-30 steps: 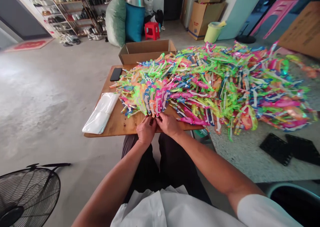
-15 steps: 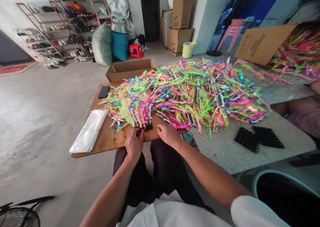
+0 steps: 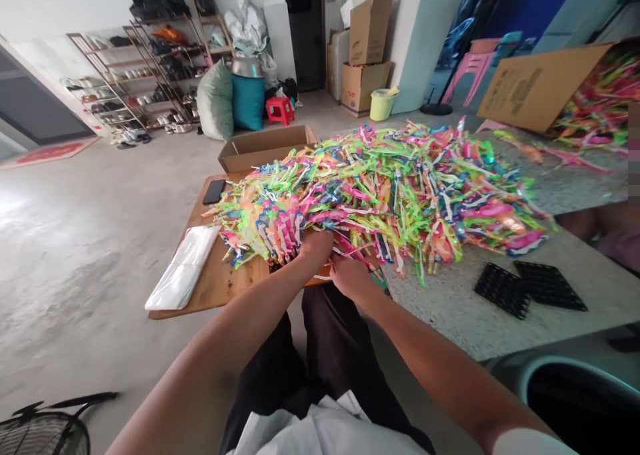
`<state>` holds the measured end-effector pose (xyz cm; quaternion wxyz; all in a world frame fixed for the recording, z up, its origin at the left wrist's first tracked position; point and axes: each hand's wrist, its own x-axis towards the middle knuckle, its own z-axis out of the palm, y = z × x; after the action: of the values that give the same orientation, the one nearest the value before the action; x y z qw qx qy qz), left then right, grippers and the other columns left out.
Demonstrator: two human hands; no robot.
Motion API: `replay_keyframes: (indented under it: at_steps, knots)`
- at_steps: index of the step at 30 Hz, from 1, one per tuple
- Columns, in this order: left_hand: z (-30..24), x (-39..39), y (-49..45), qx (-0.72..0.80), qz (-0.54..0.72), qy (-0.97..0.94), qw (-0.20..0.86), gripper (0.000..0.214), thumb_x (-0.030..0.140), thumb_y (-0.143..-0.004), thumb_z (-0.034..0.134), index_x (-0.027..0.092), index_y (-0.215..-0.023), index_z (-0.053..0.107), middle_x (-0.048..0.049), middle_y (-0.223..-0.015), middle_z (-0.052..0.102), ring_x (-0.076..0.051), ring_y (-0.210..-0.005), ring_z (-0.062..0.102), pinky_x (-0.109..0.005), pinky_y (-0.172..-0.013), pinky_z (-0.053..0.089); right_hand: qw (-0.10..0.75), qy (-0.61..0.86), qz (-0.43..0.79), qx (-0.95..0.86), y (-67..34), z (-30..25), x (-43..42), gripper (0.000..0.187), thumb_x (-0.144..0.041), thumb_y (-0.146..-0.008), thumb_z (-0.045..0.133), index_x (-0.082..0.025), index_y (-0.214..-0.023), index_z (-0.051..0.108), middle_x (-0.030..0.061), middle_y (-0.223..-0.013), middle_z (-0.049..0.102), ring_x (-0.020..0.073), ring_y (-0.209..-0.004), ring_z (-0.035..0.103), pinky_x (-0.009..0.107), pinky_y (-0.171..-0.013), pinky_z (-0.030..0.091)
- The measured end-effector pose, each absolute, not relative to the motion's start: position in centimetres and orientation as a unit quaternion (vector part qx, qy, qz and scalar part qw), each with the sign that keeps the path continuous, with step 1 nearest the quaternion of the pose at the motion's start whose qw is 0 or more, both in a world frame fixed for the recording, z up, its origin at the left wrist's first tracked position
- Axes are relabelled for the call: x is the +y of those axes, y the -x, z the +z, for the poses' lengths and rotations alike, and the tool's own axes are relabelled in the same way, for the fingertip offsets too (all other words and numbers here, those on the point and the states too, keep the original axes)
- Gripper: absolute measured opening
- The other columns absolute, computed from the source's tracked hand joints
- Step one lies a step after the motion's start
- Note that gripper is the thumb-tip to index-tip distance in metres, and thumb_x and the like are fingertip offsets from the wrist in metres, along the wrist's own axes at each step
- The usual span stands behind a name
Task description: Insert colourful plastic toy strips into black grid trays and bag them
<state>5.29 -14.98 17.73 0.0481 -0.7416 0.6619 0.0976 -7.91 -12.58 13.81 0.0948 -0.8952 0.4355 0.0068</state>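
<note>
A large heap of colourful plastic toys, thin and long with white strips, covers the table. My left hand reaches across to the heap's front edge, its fingers mostly hidden behind the hand and among the toys. Close beside it, my right hand is closed in a pinch over the table's front edge; what it holds is hidden. A thin white strip shows by its fingertips. Left of my hands, several toys stand in a row in a black tray, largely covered by my left forearm.
Clear plastic bags and a black phone lie on the wooden board. Two black grid trays rest at right. An open carton stands behind the heap, a bin at lower right. Another person's arm shows at right.
My left hand has left the black tray and moved right, up to the heap's edge. My right hand has shifted slightly right and down. The view has turned a little.
</note>
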Motion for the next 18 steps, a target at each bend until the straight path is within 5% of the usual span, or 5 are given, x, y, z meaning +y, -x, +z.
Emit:
replay_keyframes:
  at_steps: [8, 15, 18]
  knots:
    - [19.6, -12.0, -5.1, 0.725, 0.027, 0.688, 0.015, 0.030, 0.013, -0.099, 0.047, 0.015, -0.124, 0.062, -0.0166, -0.116, 0.067, -0.030, -0.109, 0.070, -0.037, -0.084, 0.057, 0.256, 0.845, -0.166, 0.439, 11.0, 14.7, -13.1, 0.030, -0.023, -0.093, 0.055, -0.016, -0.120, 0.068, 0.0081, -0.096, 0.075, 0.0209, -0.090, 0.070, 0.029, -0.082, 0.050]
    - [21.7, -3.8, -7.5, 0.658, -0.034, 0.744, -0.114, 0.023, 0.022, -0.100, 0.050, 0.026, -0.116, 0.066, -0.0089, -0.106, 0.071, -0.024, -0.089, 0.069, -0.030, -0.066, 0.045, 0.425, 0.753, -0.358, 0.351, 12.0, 15.3, -10.0, 0.035, -0.036, -0.100, 0.047, -0.022, -0.125, 0.069, 0.0073, -0.101, 0.074, 0.0188, -0.080, 0.069, 0.033, -0.071, 0.059]
    - [20.8, -0.3, -9.3, 0.578, -0.018, 0.792, -0.195, 0.027, 0.025, -0.098, 0.053, 0.028, -0.120, 0.068, -0.0066, -0.108, 0.074, -0.022, -0.088, 0.069, -0.029, -0.067, 0.044, 0.425, 0.749, -0.378, 0.341, 11.0, 16.0, -8.6, 0.034, -0.040, -0.102, 0.046, -0.024, -0.123, 0.068, 0.0071, -0.098, 0.072, 0.0195, -0.079, 0.069, 0.033, -0.069, 0.060]
